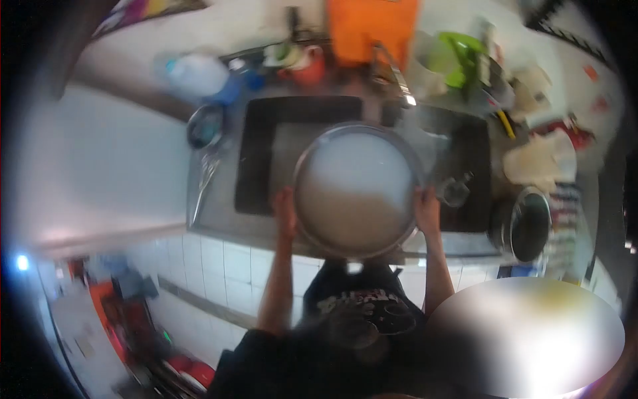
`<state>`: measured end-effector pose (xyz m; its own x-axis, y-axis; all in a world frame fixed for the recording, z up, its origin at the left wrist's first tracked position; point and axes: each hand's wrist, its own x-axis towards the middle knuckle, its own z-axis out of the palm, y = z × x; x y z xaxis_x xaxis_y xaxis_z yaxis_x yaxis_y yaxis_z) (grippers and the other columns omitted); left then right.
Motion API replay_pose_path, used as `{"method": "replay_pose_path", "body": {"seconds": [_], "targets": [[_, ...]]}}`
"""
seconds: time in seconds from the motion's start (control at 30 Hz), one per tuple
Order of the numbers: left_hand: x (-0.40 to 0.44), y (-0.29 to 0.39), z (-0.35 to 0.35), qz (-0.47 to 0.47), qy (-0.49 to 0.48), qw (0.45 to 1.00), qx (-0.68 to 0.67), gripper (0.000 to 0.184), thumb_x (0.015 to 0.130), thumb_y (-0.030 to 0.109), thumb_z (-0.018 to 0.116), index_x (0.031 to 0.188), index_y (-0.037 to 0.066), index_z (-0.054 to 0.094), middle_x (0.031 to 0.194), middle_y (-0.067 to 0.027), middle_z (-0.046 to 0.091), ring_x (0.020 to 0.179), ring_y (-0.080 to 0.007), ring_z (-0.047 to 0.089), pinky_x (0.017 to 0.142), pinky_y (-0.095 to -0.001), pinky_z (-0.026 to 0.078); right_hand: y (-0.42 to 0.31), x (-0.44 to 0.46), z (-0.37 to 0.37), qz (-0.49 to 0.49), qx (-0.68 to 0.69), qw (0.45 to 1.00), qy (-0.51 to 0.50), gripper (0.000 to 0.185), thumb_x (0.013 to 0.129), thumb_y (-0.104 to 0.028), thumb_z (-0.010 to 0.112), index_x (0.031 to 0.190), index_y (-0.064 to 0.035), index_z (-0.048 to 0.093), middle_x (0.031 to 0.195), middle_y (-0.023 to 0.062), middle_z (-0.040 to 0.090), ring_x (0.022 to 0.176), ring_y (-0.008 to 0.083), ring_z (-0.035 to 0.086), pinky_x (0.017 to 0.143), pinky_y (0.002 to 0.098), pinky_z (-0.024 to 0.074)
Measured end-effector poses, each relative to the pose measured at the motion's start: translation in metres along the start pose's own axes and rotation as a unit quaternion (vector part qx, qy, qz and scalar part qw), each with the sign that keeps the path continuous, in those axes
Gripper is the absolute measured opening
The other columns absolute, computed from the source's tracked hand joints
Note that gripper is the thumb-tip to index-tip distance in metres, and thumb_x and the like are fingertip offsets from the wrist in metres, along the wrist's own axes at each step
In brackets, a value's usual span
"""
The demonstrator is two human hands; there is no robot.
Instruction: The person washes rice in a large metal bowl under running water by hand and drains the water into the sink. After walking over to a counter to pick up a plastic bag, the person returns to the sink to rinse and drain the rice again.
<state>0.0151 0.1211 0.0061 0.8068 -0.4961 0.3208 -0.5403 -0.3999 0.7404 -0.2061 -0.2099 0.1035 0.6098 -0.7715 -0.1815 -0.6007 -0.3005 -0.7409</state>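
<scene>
A large round metal bowl with cloudy, whitish liquid in it is held level over the front of a double sink. My left hand grips its left rim, and my right hand grips the right rim. The fingers of both hands are closed on the bowl's sides, partly blurred. Behind the bowl stands the faucet. In the right basin, close to my right hand, lies a clear glass-like item.
A dark-bottomed pot stands right of the sink. Behind are an orange container, a green item, a red cup and a clear jug. A small bowl sits left. A shiny blurred round shape fills the lower right.
</scene>
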Motion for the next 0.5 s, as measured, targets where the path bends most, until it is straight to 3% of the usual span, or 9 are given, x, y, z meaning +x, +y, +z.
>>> {"method": "replay_pose_path", "body": {"seconds": [0.03,0.07,0.13,0.17,0.27,0.3,0.33,0.4,0.5], "targets": [[-0.006,-0.004,-0.003,0.068,-0.013,0.998,0.009,0.046,0.091,0.015,0.039,0.135,0.002,0.038,0.137,-0.0139,0.038,0.126,-0.0319,0.030,0.105,-0.0431,0.021,0.002,0.001,-0.001,0.049,-0.013,0.999,0.003,0.038,0.092,-0.033,0.047,0.104,0.0024,0.053,0.091,0.0239,0.062,0.084,0.0393,0.060,0.071,0.0419,0.0468],[-0.008,0.006,-0.002,0.106,-0.009,0.994,-0.020,0.049,0.090,0.014,0.038,0.138,0.002,0.033,0.141,-0.0136,0.034,0.131,-0.0317,0.025,0.106,-0.0439,0.020,0.008,-0.003,0.000,0.018,-0.026,0.999,0.017,0.036,0.091,-0.031,0.048,0.103,0.0020,0.053,0.089,0.0219,0.062,0.082,0.0347,0.060,0.071,0.0408,0.0467],[-0.010,0.024,0.010,-0.013,0.001,0.996,-0.087,0.041,0.090,0.019,0.042,0.128,0.003,0.039,0.129,-0.0115,0.040,0.120,-0.0285,0.033,0.100,-0.0410,0.025,0.021,0.003,0.012,-0.053,0.015,0.997,0.047,0.030,0.091,-0.027,0.050,0.103,0.0004,0.054,0.089,0.0159,0.062,0.080,0.0238,0.057,0.073,0.0376,0.0459],[-0.007,0.031,0.016,-0.085,0.020,0.988,-0.131,0.038,0.091,0.021,0.043,0.124,0.003,0.042,0.123,-0.0105,0.044,0.115,-0.0269,0.036,0.097,-0.0395,0.028,0.014,0.003,0.014,-0.062,0.098,0.993,0.002,0.034,0.091,-0.028,0.051,0.107,0.0019,0.052,0.096,0.0174,0.061,0.086,0.0256,0.058,0.078,0.0372,0.0454],[0.023,0.051,0.026,-0.225,0.102,0.936,-0.252,0.031,0.091,0.028,0.048,0.109,0.004,0.051,0.105,-0.0074,0.053,0.098,-0.0221,0.047,0.087,-0.0351,0.036,0.055,0.030,0.018,-0.070,-0.033,0.997,0.021,0.045,0.095,-0.031,0.044,0.121,0.0061,0.044,0.117,0.0246,0.054,0.103,0.0340,0.056,0.086,0.0411,0.0449],[0.028,0.059,0.017,-0.263,0.120,0.921,-0.260,0.030,0.091,0.030,0.049,0.105,0.004,0.054,0.099,-0.0064,0.056,0.092,-0.0205,0.051,0.084,-0.0336,0.039,0.084,0.049,0.017,-0.083,-0.061,0.994,-0.027,0.048,0.096,-0.033,0.043,0.123,0.0066,0.043,0.115,0.0260,0.054,0.103,0.0355,0.056,0.086,0.0440,0.0446],[0.034,0.067,0.014,-0.298,0.135,0.910,-0.256,0.030,0.091,0.033,0.051,0.100,0.004,0.057,0.093,-0.0053,0.059,0.087,-0.0189,0.054,0.080,-0.0322,0.042,0.045,0.038,0.007,-0.002,-0.155,0.988,-0.022,0.046,0.095,-0.031,0.045,0.120,0.0072,0.045,0.109,0.0254,0.056,0.101,0.0363,0.056,0.085,0.0431,0.0455],[0.040,0.074,0.010,-0.326,0.116,0.933,-0.101,0.033,0.091,0.035,0.051,0.087,0.003,0.060,0.080,-0.0057,0.060,0.074,-0.0176,0.054,0.070,-0.0328,0.043,0.036,0.031,-0.004,-0.051,-0.200,0.979,-0.004,0.050,0.094,-0.037,0.041,0.117,0.0074,0.048,0.102,0.0287,0.056,0.093,0.0438,0.053,0.082,0.0484,0.0429],[0.034,0.033,0.038,-0.228,0.147,0.941,-0.200,0.036,0.091,0.035,0.050,0.081,0.002,0.058,0.067,-0.0068,0.056,0.063,-0.0149,0.048,0.059,-0.0358,0.040,0.047,0.044,-0.003,-0.168,-0.283,0.942,0.060,0.052,0.094,-0.038,0.041,0.122,0.0059,0.045,0.118,0.0280,0.050,0.111,0.0416,0.046,0.093,0.0448,0.0381]]}}
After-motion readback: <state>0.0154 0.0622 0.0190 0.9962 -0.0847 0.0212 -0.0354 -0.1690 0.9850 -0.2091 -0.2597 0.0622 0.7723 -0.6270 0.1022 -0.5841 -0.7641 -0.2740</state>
